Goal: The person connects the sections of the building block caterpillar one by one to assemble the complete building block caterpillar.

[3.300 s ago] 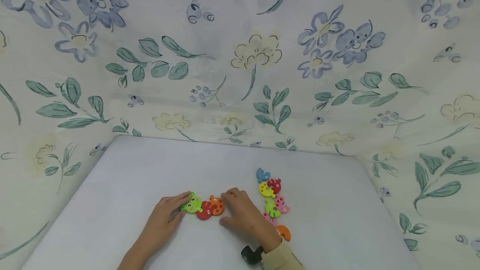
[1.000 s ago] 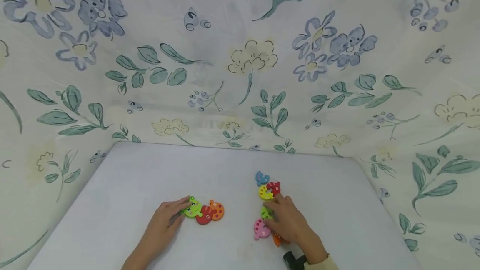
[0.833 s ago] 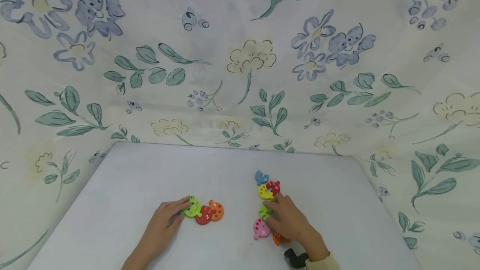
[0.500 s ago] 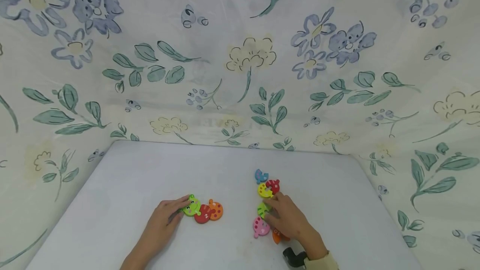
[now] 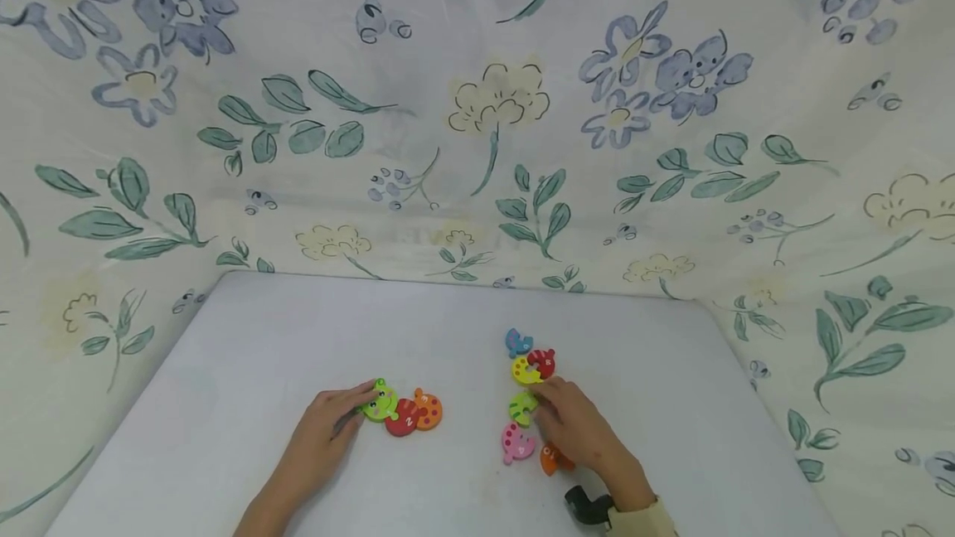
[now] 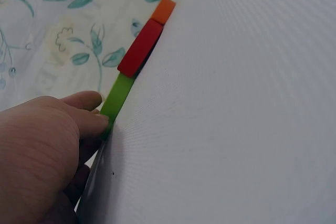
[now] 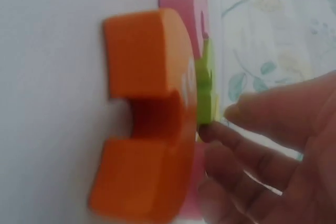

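left hand [image 5: 321, 433] rests flat on the white tabletop [image 5: 298, 338], fingers straight, tips touching the green frog-head piece [image 5: 380, 403], the left end of a joined chain with the red number-2 piece [image 5: 404, 419] and the orange spotted piece [image 5: 429, 409]. that chain's long axis runs left-right across the table, head pointing toward the left hand.

right hand [image 5: 578, 429] sits among the loose pieces to the right, fingertips curled onto the lime green piece [image 5: 522, 407]; the right wrist view shows fingers against its edge, looks like a light pinch, piece flat on the table. pink piece [image 5: 516, 442] just beside it toward the camera, orange arch piece [image 5: 554, 460] partly under the palm, yellow piece [image 5: 525, 370], red piece [image 5: 545, 362] and blue piece [image 5: 518, 342] further back. loose ones form a rough column running front-back.

step looks like picking the next segment. next move would need lifting the lime piece, carrying it left and turning its notch onto the orange end.

floral cloth [image 5: 477, 106] behind.
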`<state>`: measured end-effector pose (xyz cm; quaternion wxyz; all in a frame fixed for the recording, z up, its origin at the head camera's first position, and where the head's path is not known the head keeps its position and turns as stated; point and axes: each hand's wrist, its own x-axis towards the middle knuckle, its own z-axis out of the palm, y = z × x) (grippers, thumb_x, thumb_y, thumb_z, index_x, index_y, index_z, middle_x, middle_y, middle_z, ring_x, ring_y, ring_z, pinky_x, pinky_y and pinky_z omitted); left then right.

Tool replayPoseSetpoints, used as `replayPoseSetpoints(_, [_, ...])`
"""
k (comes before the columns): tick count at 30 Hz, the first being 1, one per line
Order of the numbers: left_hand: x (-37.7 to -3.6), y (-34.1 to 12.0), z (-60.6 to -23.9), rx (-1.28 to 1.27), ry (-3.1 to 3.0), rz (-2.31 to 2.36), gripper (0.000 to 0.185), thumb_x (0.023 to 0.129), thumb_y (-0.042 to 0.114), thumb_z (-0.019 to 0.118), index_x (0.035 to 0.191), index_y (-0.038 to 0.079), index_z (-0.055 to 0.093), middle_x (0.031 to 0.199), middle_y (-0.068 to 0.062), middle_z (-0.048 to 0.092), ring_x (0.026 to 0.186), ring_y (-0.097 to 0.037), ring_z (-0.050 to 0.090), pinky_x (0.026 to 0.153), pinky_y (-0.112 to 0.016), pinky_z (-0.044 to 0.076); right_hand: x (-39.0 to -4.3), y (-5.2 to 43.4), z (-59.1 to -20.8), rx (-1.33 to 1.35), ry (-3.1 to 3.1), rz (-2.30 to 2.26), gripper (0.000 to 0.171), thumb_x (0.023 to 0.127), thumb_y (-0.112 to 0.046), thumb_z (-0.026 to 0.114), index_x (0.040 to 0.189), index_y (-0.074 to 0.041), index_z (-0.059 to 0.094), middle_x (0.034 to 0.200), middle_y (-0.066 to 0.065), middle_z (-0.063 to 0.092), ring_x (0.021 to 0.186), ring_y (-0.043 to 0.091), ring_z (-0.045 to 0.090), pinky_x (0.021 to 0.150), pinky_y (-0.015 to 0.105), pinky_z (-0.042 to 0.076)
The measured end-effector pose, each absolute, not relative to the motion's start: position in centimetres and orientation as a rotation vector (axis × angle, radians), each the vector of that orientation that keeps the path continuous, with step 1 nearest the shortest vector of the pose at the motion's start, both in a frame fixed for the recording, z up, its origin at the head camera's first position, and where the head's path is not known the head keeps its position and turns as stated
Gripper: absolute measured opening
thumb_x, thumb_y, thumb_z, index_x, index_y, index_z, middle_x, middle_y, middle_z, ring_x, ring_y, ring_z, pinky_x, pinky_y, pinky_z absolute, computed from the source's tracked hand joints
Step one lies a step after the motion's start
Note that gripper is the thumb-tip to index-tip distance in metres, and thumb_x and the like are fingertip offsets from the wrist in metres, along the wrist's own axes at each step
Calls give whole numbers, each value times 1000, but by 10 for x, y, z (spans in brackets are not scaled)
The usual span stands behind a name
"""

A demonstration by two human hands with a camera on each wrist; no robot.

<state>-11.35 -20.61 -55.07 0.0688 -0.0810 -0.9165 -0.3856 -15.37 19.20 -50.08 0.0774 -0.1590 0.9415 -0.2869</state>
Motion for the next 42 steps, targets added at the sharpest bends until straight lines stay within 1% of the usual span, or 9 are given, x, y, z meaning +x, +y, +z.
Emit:
replayPoseSetpoints(3, [-114, -206, -551, -243, -2761, -1162, 42, 99, 4, 70, 136, 23, 71, 150, 9, 58, 128, -25, 54, 107, -59, 47, -150, 197, -499, -459, 2801, -962, 32, 105, -8, 60, 137, -9, 65, 128, 2, 67, 121, 24, 62, 104, 48, 54])
replayPoseSetpoints(12, [-114, -205, -550, -252, -2751, -1144, 42, 98, 3, 71, 135, 22, 71, 149, 9, 59, 126, -24, 55, 106, -58, 48, -141, 208, -491, -444, 2731, -1075, 27, 107, -8, 58, 132, -8, 67, 117, -2, 70, 100, 15, 65, 94, 38, 59])
replayPoseSetpoints(16, [-114, -205, -550, -252, -2746, -1143, 42, 98, 3, 70, 136, 22, 71, 150, 9, 59, 126, -24, 55, 106, -58, 48, -135, 210, -491, -421, 2668, -1058, 28, 107, -9, 58, 134, -9, 66, 118, -3, 70, 101, 14, 64, 95, 40, 59])
replayPoseSetpoints(24, [-113, -205, -548, -244, -2752, -1143, 43, 98, 2, 70, 137, 22, 70, 148, 9, 60, 124, -23, 55, 104, -57, 50, -126, 203, -492, -448, 2633, -973, 33, 98, -19, 74, 130, -13, 68, 119, -4, 68, 101, 15, 61, 90, 36, 60])
replayPoseSetpoints(29, [-114, -205, -549, -248, -2746, -1154, 41, 99, 3, 69, 136, 21, 71, 149, 8, 60, 126, -24, 54, 105, -57, 48, -122, 191, -495, -446, 2698, -808, 34, 90, -29, 83, 120, -18, 72, 105, -11, 63, 92, 10, 56, 87, 35, 59])
replayPoseSetpoints(33, [-114, -206, -548, -252, -2740, -1143, 40, 99, 3, 69, 135, 20, 71, 149, 6, 60, 127, -26, 54, 105, -59, 47, -118, 174, -499, -488, 2820, -569, 24, 87, -38, 85, 99, -22, 72, 88, -13, 54, 82, 8, 49, 76, 29, 55])
replayPoseSetpoints(37, [-114, -206, -548, -249, -2731, -1132, 41, 98, 2, 69, 135, 21, 72, 148, 5, 61, 126, -25, 55, 104, -59, 48, -114, 155, -499, -495, 2879, -443, 26, 87, -44, 84, 85, -23, 70, 77, -12, 47, 75, 8, 45, 67, 26, 48])
replayPoseSetpoints(39, [-114, -206, -549, -250, -2729, -1143, 41, 98, 2, 69, 135, 21, 71, 149, 6, 60, 127, -24, 54, 105, -59, 47, -112, 147, -498, -452, 2858, -478, 25, 88, -45, 84, 89, -22, 73, 75, -13, 49, 73, 8, 46, 66, 25, 47])
replayPoseSetpoints(42, [-113, -207, -551, -253, -2732, -1161, 41, 99, 3, 69, 135, 22, 71, 150, 6, 59, 127, -23, 54, 106, -58, 46, -111, 140, -496, -431, 2836, -554, 23, 92, -39, 81, 105, -20, 77, 80, -15, 56, 76, 6, 50, 70, 25, 52])
